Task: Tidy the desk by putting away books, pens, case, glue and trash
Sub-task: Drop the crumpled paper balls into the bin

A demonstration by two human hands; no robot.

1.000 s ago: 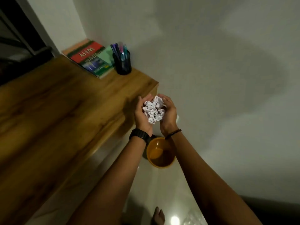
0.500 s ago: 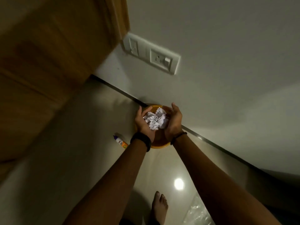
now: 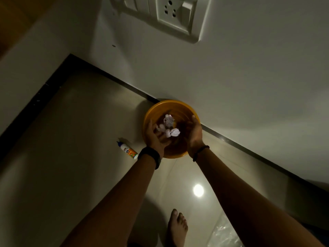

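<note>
An orange bin (image 3: 179,106) stands on the floor against the wall. Crumpled white paper balls (image 3: 169,126) are in the air inside its mouth, between my two hands. My left hand (image 3: 155,137) is over the bin's left rim with fingers apart; one paper piece lies against its fingers. My right hand (image 3: 195,133) is over the right rim, open and apart from the paper. A glue bottle (image 3: 127,150) with a blue cap and orange label lies on the floor left of the bin.
A white switch and socket plate (image 3: 170,15) is on the wall above. A dark skirting line runs along the wall base. A wooden desk side (image 3: 12,20) shows at top left. My bare foot (image 3: 177,227) is on the glossy tiles below.
The view dropped from the desk to the floor. My hands lowered the crumpled paper over the bin, then spread apart, and the paper is dropping in.
</note>
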